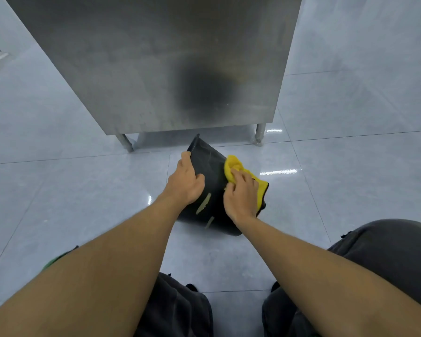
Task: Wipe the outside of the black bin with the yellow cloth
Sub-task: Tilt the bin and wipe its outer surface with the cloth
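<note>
Fingers (238,177) of right hand (241,195) bunch yellow cloth (233,165) on black bin (210,166); left hand (184,183) apparently grips its part-hidden side.

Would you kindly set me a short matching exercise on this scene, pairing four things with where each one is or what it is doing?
Things:
1. left hand
2. right hand
3. black bin
4. steel cabinet

States:
A. stands on short legs behind the bin
B. presses the yellow cloth to the bin's side
C. lies tipped over on the tiled floor
D. grips the bin's edge, with no cloth

Pairs: 1-D, 2-B, 3-C, 4-A
</note>
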Available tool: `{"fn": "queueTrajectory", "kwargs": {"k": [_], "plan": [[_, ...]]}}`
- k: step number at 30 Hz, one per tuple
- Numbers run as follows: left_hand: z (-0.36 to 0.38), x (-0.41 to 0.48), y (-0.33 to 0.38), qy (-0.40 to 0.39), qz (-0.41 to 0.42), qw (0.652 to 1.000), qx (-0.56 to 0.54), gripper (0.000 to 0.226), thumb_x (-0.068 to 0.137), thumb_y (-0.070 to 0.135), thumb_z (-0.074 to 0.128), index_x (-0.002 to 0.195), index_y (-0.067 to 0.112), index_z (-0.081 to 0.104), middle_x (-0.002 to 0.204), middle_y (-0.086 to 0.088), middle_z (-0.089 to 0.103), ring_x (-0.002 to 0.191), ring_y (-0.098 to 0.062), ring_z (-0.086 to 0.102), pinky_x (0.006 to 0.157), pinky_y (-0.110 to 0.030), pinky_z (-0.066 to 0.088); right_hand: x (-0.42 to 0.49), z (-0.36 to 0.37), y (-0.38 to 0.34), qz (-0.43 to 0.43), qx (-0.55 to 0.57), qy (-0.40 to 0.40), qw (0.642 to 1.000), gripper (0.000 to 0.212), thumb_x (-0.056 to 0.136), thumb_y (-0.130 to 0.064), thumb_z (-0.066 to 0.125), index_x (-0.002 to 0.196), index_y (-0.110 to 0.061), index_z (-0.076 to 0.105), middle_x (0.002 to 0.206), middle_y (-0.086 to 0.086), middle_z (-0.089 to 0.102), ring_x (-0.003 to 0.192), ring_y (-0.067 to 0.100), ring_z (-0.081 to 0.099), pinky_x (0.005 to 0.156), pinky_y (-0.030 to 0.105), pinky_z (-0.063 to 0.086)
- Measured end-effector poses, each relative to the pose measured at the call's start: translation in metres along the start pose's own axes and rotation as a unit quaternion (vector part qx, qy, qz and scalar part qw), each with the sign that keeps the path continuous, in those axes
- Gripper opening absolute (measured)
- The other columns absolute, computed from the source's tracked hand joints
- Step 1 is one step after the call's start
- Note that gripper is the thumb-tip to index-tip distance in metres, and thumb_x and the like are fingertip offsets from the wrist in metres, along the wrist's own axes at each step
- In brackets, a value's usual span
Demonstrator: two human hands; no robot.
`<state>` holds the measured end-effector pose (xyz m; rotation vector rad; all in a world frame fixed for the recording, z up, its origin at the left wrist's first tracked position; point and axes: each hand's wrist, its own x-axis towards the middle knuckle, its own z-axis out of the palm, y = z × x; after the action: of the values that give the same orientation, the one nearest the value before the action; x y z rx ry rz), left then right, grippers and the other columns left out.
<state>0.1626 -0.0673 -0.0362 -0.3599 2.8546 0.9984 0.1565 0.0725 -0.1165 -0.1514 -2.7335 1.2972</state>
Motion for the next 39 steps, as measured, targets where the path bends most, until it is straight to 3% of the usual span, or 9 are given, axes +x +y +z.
{"fn": "queueTrajectory", "kwargs": {"k": [2, 5, 8, 12, 15, 25, 32, 36, 39], "plan": [[-0.001, -0.001, 0.002, -0.004, 0.009, 1.000, 0.006, 0.071, 0.087, 0.026, 0.047, 0.151, 0.026, 0.017, 0.130, -0.010, 0.056, 0.102, -0.034, 0.059, 0.090, -0.049, 0.049, 0.002, 0.001, -0.014, -0.080, 0.028, -0.020, 0.996, 0.044, 0.096, -0.017, 0.045, 0.138, -0.022, 0.054, 0.142, 0.003, 0.048, 0.128, 0.023, 0.038, 0.109, 0.029, 0.028], [0.001, 0.000, 0.003, -0.009, 0.024, 1.000, 0.008, 0.083, 0.076, 0.035, 0.043, 0.152, 0.040, 0.010, 0.112, -0.007, 0.064, 0.091, -0.031, 0.063, 0.084, -0.052, 0.054, 0.003, 0.005, -0.026, -0.115, 0.065, -0.034, 0.991, 0.044, 0.095, -0.018, 0.049, 0.138, -0.024, 0.055, 0.143, 0.001, 0.047, 0.130, 0.019, 0.037, 0.107, 0.021, 0.020], [0.003, -0.001, 0.000, -0.024, 0.007, 1.000, -0.016, 0.087, 0.080, 0.032, 0.044, 0.155, 0.041, 0.001, 0.094, -0.011, 0.065, 0.079, -0.028, 0.064, 0.074, -0.049, 0.057, 0.003, 0.003, -0.013, -0.056, 0.054, -0.014, 0.997, 0.043, 0.097, -0.024, 0.047, 0.140, -0.027, 0.052, 0.145, -0.001, 0.045, 0.131, 0.022, 0.037, 0.108, 0.027, 0.027], [0.001, -0.001, -0.002, -0.032, -0.004, 0.999, -0.041, 0.082, 0.091, 0.020, 0.046, 0.156, 0.039, 0.001, 0.093, -0.015, 0.067, 0.079, -0.030, 0.066, 0.074, -0.046, 0.058, 0.006, -0.006, 0.016, 0.112, 0.000, 0.005, 0.994, 0.045, 0.099, -0.025, 0.043, 0.144, -0.029, 0.046, 0.146, 0.006, 0.041, 0.130, 0.031, 0.037, 0.107, 0.042, 0.034], [0.003, -0.002, 0.002, -0.034, 0.007, 0.999, -0.038, 0.082, 0.092, 0.019, 0.047, 0.157, 0.039, 0.000, 0.093, -0.012, 0.069, 0.080, -0.028, 0.067, 0.076, -0.048, 0.059, 0.007, -0.007, 0.020, 0.158, 0.001, 0.009, 0.987, 0.046, 0.100, -0.022, 0.040, 0.145, -0.028, 0.043, 0.145, 0.007, 0.042, 0.131, 0.031, 0.034, 0.108, 0.047, 0.038], [0.001, 0.002, -0.005, -0.032, 0.022, 0.998, -0.042, 0.077, 0.087, 0.015, 0.049, 0.153, 0.024, 0.011, 0.117, -0.010, 0.059, 0.091, -0.029, 0.059, 0.077, -0.037, 0.044, 0.012, 0.002, -0.029, -0.162, 0.038, -0.058, 0.984, 0.052, 0.092, -0.019, 0.039, 0.140, -0.030, 0.054, 0.151, -0.006, 0.046, 0.132, 0.016, 0.038, 0.114, 0.028, 0.025], [-0.006, -0.002, -0.019, -0.070, -0.016, 0.996, -0.047, 0.074, 0.077, 0.028, 0.046, 0.139, 0.046, 0.011, 0.119, -0.017, 0.056, 0.095, -0.034, 0.062, 0.088, -0.054, 0.055, 0.018, -0.003, 0.003, 0.039, -0.061, -0.050, 0.996, 0.051, 0.099, -0.032, 0.032, 0.150, -0.032, 0.036, 0.154, -0.003, 0.041, 0.140, 0.026, 0.036, 0.115, 0.045, 0.030], [-0.008, -0.002, -0.017, -0.080, -0.003, 0.996, -0.040, 0.070, 0.085, 0.023, 0.047, 0.140, 0.045, 0.011, 0.115, -0.015, 0.057, 0.090, -0.030, 0.063, 0.080, -0.044, 0.056, 0.015, -0.016, 0.023, 0.237, 0.010, -0.041, 0.971, 0.051, 0.100, -0.043, 0.025, 0.151, -0.042, 0.025, 0.155, 0.001, 0.035, 0.141, 0.033, 0.030, 0.117, 0.050, 0.022], [-0.005, 0.001, -0.013, -0.077, 0.015, 0.996, -0.035, 0.070, 0.088, 0.020, 0.049, 0.143, 0.042, 0.011, 0.116, -0.014, 0.057, 0.090, -0.028, 0.062, 0.075, -0.038, 0.054, 0.011, -0.015, 0.017, 0.274, 0.049, -0.023, 0.960, 0.047, 0.100, -0.038, 0.029, 0.145, -0.047, 0.030, 0.149, 0.010, 0.035, 0.130, 0.040, 0.040, 0.111, 0.053, 0.030]]}}
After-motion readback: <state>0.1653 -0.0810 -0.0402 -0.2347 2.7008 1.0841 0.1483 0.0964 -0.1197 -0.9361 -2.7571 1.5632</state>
